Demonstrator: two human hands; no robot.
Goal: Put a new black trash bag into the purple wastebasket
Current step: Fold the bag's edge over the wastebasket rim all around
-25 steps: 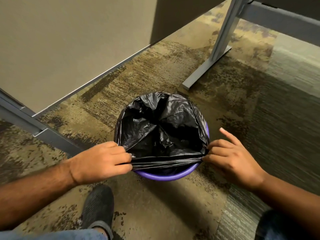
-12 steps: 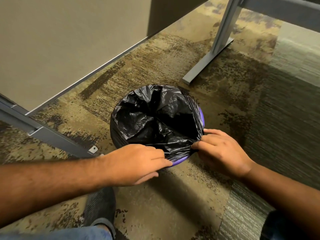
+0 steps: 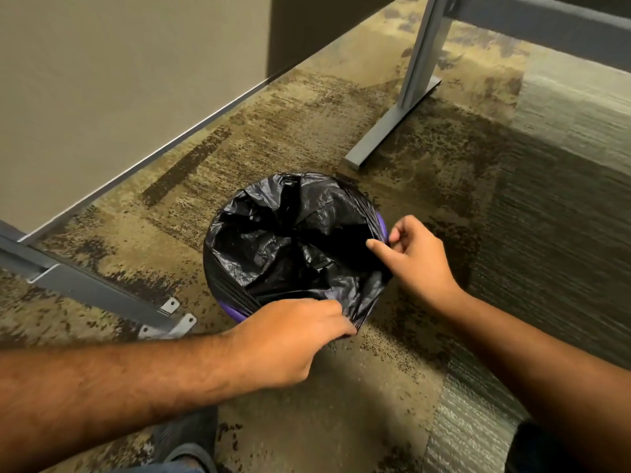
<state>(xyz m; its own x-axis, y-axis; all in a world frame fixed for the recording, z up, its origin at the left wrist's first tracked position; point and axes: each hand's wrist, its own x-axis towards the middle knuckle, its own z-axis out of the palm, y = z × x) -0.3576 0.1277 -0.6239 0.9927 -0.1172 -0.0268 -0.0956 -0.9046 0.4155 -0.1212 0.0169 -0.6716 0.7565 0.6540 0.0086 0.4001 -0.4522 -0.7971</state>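
A black trash bag (image 3: 290,247) lines the round purple wastebasket (image 3: 229,310) on the carpet; its edge is folded over most of the rim. Purple shows only at the near left and at the right side (image 3: 381,222). My left hand (image 3: 290,339) grips the bag's folded edge at the near rim, fingers closed on the plastic. At the right rim, my right hand (image 3: 416,257) pinches the bag's edge between thumb and fingers, with the index finger pointing over the opening.
A beige partition panel (image 3: 119,80) with a grey metal foot (image 3: 88,288) stands to the left. A grey desk leg (image 3: 409,97) with a flat base stands behind the basket. My dark shoe (image 3: 187,438) is at the bottom, on patterned carpet.
Both hands have pulled the bag's near edge down over the rim, covering most of the purple. My left hand slid right along the near rim; my right hand moved up the right side.
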